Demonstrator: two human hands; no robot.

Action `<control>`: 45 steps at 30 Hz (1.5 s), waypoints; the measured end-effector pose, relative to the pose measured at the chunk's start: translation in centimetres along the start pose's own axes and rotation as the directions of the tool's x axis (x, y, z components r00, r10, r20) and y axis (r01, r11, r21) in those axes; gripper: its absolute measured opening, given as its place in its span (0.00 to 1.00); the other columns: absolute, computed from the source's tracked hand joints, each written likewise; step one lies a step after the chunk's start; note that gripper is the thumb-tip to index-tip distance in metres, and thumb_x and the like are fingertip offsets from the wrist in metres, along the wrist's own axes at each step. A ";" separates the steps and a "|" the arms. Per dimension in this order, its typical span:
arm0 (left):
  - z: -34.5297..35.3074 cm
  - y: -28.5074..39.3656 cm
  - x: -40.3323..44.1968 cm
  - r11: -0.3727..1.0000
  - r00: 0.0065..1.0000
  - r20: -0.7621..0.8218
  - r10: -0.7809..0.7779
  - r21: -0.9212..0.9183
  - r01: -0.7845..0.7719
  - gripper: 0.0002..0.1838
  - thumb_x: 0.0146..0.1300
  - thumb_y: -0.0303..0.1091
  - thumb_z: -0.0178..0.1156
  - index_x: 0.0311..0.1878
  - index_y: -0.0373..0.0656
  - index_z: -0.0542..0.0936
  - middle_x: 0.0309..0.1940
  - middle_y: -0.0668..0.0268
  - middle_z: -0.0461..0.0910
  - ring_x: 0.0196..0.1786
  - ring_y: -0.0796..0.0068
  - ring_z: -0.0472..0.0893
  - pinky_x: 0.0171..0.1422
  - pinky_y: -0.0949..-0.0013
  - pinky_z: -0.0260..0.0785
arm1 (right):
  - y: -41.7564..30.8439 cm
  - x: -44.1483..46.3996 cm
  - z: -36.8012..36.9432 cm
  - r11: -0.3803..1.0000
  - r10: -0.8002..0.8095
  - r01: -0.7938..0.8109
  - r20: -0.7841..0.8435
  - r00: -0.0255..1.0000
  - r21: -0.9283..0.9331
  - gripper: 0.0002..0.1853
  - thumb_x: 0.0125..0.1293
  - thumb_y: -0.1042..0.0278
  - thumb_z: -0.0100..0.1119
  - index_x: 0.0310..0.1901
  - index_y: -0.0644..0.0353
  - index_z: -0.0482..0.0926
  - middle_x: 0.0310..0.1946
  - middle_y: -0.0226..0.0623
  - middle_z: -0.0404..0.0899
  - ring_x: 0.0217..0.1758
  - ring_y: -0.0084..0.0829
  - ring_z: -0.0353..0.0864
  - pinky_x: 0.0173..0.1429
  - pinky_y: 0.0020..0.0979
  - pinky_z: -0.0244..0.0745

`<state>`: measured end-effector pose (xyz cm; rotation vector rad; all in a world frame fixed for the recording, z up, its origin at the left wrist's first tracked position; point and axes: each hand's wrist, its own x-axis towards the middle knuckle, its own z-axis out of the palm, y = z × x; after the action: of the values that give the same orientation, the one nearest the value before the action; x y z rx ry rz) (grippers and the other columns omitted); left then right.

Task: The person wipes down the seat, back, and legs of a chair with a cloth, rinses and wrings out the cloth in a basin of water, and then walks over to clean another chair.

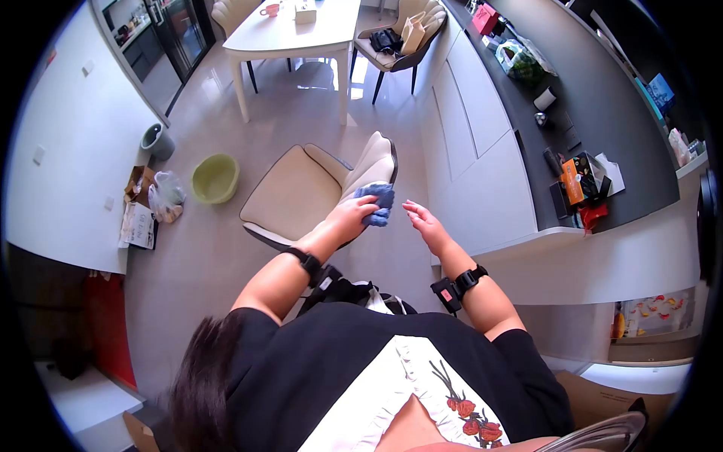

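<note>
My left hand (351, 217) grips a blue cloth (380, 205) against the backrest of a beige chair (294, 188) with dark edging. The cloth is bunched up, and part of it shows past my fingers. To the right, apart from the chair and the cloth, my right hand (426, 226) is held in the air with its fingers stretched out and nothing in it. The chair's seat faces left, and its backrest stands nearest to my hands.
A green basin (215, 179) sits on the floor at left, near a grey bin (157, 142) and plastic bags (166, 196). A white table (294, 38) and another chair (399, 47) stand ahead. Along the right runs a cabinet (482, 128) with items on its dark top.
</note>
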<state>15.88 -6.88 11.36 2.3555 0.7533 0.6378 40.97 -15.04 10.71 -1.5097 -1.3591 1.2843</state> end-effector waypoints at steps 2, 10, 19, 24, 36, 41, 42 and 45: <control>-0.5 -1.1 -2.8 0.998 0.999 0.001 -0.051 -0.030 0.051 0.18 0.51 0.23 0.60 0.48 0.46 0.80 0.56 0.62 0.76 0.56 0.54 0.76 0.59 0.61 0.70 | 0.6 0.2 -0.2 0.997 0.061 -0.060 -0.006 0.998 0.046 0.22 0.71 0.64 0.48 0.65 0.58 0.67 0.69 0.39 0.60 0.70 0.33 0.60 0.71 0.32 0.56; -3.7 -3.7 -13.4 0.990 1.000 0.022 -0.006 -0.141 0.009 0.19 0.45 0.20 0.61 0.44 0.44 0.80 0.48 0.58 0.80 0.51 0.52 0.78 0.58 0.59 0.70 | 2.0 7.8 1.3 0.803 -0.254 0.161 -0.085 0.963 -0.573 0.27 0.69 0.56 0.51 0.67 0.52 0.63 0.72 0.48 0.52 0.75 0.50 0.50 0.75 0.42 0.49; -0.6 -7.9 -3.0 0.783 0.837 -0.261 -0.481 -0.558 0.276 0.12 0.64 0.32 0.58 0.50 0.43 0.79 0.42 0.60 0.83 0.45 0.70 0.80 0.52 0.66 0.70 | -3.3 12.3 4.4 0.442 0.155 -0.109 -0.044 0.987 -0.891 0.25 0.71 0.49 0.42 0.69 0.37 0.63 0.76 0.29 0.41 0.79 0.51 0.26 0.74 0.61 0.40; 4.9 -8.9 0.7 0.779 0.897 0.018 -0.442 -0.487 0.394 0.16 0.63 0.36 0.58 0.54 0.48 0.78 0.47 0.53 0.81 0.50 0.52 0.79 0.55 0.61 0.70 | -2.6 12.3 4.1 0.399 0.118 -0.107 -0.065 0.991 -0.911 0.25 0.71 0.50 0.42 0.69 0.37 0.63 0.76 0.29 0.43 0.78 0.53 0.28 0.74 0.60 0.43; -0.1 -10.4 -12.2 0.910 0.982 0.015 -0.186 -0.373 0.178 0.18 0.56 0.29 0.59 0.52 0.42 0.79 0.56 0.55 0.77 0.58 0.53 0.75 0.62 0.61 0.67 | 2.3 13.4 2.8 0.496 -0.095 0.050 0.003 0.995 -0.867 0.28 0.71 0.57 0.43 0.68 0.61 0.62 0.74 0.46 0.48 0.78 0.53 0.34 0.78 0.51 0.25; 0.7 -15.0 -13.6 0.508 0.573 0.428 -0.699 -0.266 0.819 0.17 0.67 0.45 0.53 0.50 0.44 0.80 0.46 0.52 0.81 0.51 0.52 0.79 0.55 0.62 0.69 | 1.8 13.5 4.6 0.514 -0.178 -0.014 -0.123 0.976 -0.857 0.27 0.71 0.59 0.42 0.66 0.68 0.63 0.71 0.48 0.54 0.77 0.46 0.43 0.78 0.52 0.29; 2.1 -15.7 -13.8 0.535 0.595 0.397 -0.698 -0.263 0.803 0.18 0.67 0.46 0.52 0.50 0.44 0.80 0.46 0.52 0.81 0.51 0.52 0.79 0.55 0.62 0.69 | 1.5 13.6 5.0 0.488 -0.176 -0.063 -0.169 0.970 -0.871 0.27 0.71 0.60 0.42 0.66 0.69 0.63 0.71 0.48 0.55 0.77 0.45 0.45 0.78 0.52 0.29; 4.1 -16.3 -13.3 0.638 0.706 0.341 -0.621 -0.302 0.708 0.18 0.67 0.45 0.51 0.51 0.44 0.79 0.47 0.53 0.81 0.51 0.55 0.79 0.56 0.63 0.69 | 1.9 13.7 5.0 0.395 -0.202 -0.065 -0.156 0.967 -0.917 0.26 0.71 0.59 0.42 0.66 0.65 0.65 0.72 0.46 0.55 0.76 0.50 0.46 0.77 0.53 0.32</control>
<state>2.72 -5.93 -5.55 1.5373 1.1759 0.1794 35.92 -2.53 4.93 -2.1799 -2.0849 0.1090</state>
